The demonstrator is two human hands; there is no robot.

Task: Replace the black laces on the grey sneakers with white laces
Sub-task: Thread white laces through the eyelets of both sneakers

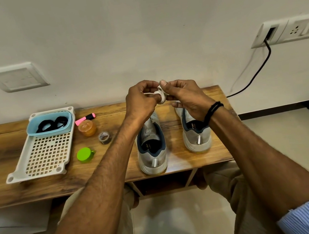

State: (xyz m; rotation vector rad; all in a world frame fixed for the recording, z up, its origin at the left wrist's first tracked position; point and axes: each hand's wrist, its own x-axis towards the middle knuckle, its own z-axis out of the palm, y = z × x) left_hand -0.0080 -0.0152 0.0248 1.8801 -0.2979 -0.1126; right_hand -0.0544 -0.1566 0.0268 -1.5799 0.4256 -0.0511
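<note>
Highlighter (85, 117), orange jar (87, 128), tape roll (104, 137) and green cap (84, 155) lie beside a tray (45, 156).

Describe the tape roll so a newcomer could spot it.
On the wooden bench, look between the white perforated tray and the left sneaker. Three small items sit there: the tape roll is the middle one, a grey open ring, unlike the orange jar behind and green cap in front.

surface: wooden bench (0, 158) | left: white perforated tray (18, 170) | mid: pink highlighter (85, 118), orange jar (87, 128), small roll (104, 137) (probably tape), green cap (84, 155) | right: grey sneaker (151, 153), second grey sneaker (197, 134), side by side, heels nearest
</note>
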